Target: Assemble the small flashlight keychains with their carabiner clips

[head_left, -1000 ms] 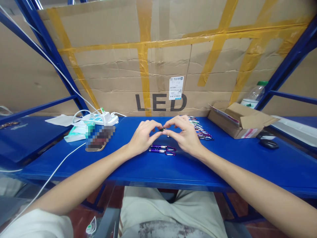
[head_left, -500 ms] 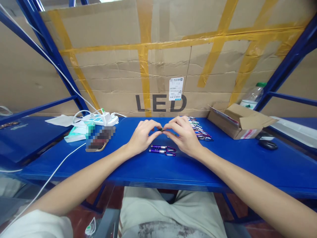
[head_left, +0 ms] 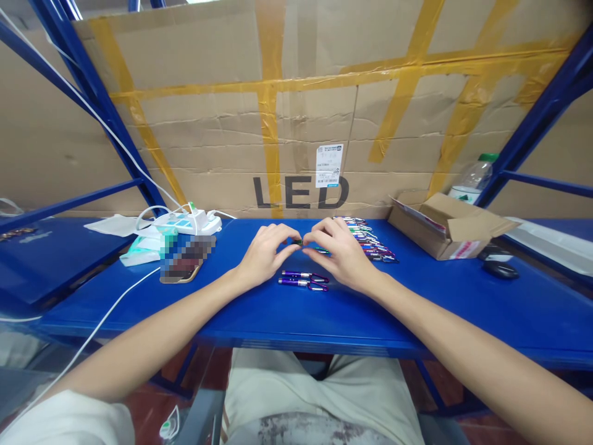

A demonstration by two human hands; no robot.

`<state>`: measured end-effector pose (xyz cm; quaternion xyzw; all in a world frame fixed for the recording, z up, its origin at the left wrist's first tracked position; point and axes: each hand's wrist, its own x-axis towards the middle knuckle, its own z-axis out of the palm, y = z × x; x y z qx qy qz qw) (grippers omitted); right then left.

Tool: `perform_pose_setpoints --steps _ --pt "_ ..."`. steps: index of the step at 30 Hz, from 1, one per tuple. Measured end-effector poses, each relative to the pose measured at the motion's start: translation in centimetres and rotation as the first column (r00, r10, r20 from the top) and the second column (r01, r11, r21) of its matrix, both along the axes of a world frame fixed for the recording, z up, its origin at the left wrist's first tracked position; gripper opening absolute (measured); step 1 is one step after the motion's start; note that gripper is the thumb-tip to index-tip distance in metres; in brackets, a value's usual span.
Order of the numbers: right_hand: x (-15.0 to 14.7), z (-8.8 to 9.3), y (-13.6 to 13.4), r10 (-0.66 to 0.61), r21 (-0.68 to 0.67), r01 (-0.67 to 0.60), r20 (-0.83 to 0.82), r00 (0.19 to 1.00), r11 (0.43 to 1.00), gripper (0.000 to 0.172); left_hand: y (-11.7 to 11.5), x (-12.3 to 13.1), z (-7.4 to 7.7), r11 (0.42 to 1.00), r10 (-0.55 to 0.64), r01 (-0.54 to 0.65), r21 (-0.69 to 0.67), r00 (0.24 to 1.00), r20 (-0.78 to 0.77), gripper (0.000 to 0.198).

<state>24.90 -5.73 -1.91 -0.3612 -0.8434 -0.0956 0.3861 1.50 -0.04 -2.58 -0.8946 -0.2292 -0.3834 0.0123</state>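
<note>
Blue tabletop [head_left: 259,316] is shown in the head view, and over it, between the two hands, a small dark-green piece [head_left: 299,242] is held. It is pinched between the thumb and fingertips of the left hand [head_left: 264,254]. The right hand [head_left: 341,254] is curled close beside it; whether anything is gripped by its bent fingers cannot be told. Two purple tubes with clips [head_left: 294,282] are laid side by side nearer the camera, and a row of clipped tubes [head_left: 377,251] is set beyond the right hand. The piece can be judged light, stiff and perhaps slippery if smooth, so it is best taken by its sides, with fingertips only, pressed gently.
</note>
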Motion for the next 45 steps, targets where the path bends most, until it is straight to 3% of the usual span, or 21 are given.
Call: perform_pose_setpoints --steps 4,7,12,16,25,35,45 --pt "0.2 0.3 0.1 0.017 -0.019 -0.019 -0.065 0.998 1.0 0.015 0.3 -0.2 0.0 0.999 0.013 -0.013 -0.037 1.0 -0.009 0.018" --pt "1.0 0.0 0.7 -0.054 -0.063 0.045 -0.161 0.986 0.997 0.02 0.7 -0.5 0.0 0.998 -0.021 0.02 -0.066 1.0 -0.023 0.017" --pt "2.5 -1.7 2.5 -0.144 -0.193 0.182 0.195 0.97 0.964 0.023 1.2 -0.7 -0.1 0.995 -0.03 0.028 -0.1 0.999 -0.024 0.019" --pt "2.5 -2.5 3.2 -0.175 -0.21 0.247 0.309 0.935 0.946 0.022 1.1 -0.6 -0.1 0.993 -0.058 0.055 -0.101 0.998 -0.021 0.019" --pt "1.9 -2.3 3.1 -0.143 -0.256 0.227 0.308 0.94 0.94 0.014 0.4 -0.3 0.3 0.993 -0.103 0.104 -0.047 0.994 0.024 0.021" --pt "1.7 -1.6 3.2 -0.117 -0.466 0.224 0.248 0.962 0.856 0.004 0.4 -0.1 0.2 0.993 -0.096 0.098 -0.067 0.995 0.035 0.019" --pt "1.6 -1.8 3.3 -0.109 -0.399 0.215 0.272 0.956 0.891 0.007 0.5 -0.3 0.3 0.994 -0.064 0.067 -0.085 0.997 0.038 0.019"
